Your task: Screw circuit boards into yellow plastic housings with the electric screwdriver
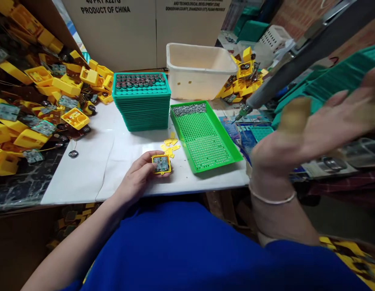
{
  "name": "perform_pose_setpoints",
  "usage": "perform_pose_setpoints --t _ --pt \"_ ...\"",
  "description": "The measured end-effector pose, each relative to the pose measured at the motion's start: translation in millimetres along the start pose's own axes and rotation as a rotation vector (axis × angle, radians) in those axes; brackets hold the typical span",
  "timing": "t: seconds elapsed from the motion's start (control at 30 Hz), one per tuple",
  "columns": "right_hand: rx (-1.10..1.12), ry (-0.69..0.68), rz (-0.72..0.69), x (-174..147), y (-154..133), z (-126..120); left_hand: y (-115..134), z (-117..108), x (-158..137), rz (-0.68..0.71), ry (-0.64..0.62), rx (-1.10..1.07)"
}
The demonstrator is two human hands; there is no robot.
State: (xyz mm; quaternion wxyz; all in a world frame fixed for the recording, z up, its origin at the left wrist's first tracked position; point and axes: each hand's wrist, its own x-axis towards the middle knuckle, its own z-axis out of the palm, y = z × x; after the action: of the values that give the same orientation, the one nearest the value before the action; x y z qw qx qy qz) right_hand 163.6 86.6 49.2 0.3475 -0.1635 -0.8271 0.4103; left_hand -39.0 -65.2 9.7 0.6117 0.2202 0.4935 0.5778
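Observation:
My left hand (138, 178) rests on the white table (84, 178) and grips a small yellow housing (161, 164) with a circuit board in it. Several small yellow plates (170, 146) lie just beyond it. My right hand (314, 129) is raised at the right, blurred, fingers spread, a bandage on one finger, holding nothing. It hovers near a hanging electric screwdriver (266, 91) whose tip points down beside the green perforated tray (205, 137), which holds screws (189, 109) at its far end.
A stack of teal trays (141, 107) topped with round parts stands centre. Behind is a white bin (199, 72) and cardboard boxes (114, 32). Yellow housings and boards pile at left (38, 101) and back right (243, 76). More teal trays (335, 79) at right.

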Motion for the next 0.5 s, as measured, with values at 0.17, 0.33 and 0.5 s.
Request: perform_pose_setpoints --t 0.17,0.33,0.5 --pt "0.114 0.177 0.038 51.1 23.4 -50.3 3.9 10.4 5.2 -0.085 0.016 -0.039" --pt "0.29 0.414 0.064 73.3 38.5 -68.9 2.4 21.7 17.7 -0.131 0.034 -0.029" --pt "0.354 0.376 0.091 64.8 34.3 -17.5 1.3 29.2 22.1 -0.135 0.07 -0.031"
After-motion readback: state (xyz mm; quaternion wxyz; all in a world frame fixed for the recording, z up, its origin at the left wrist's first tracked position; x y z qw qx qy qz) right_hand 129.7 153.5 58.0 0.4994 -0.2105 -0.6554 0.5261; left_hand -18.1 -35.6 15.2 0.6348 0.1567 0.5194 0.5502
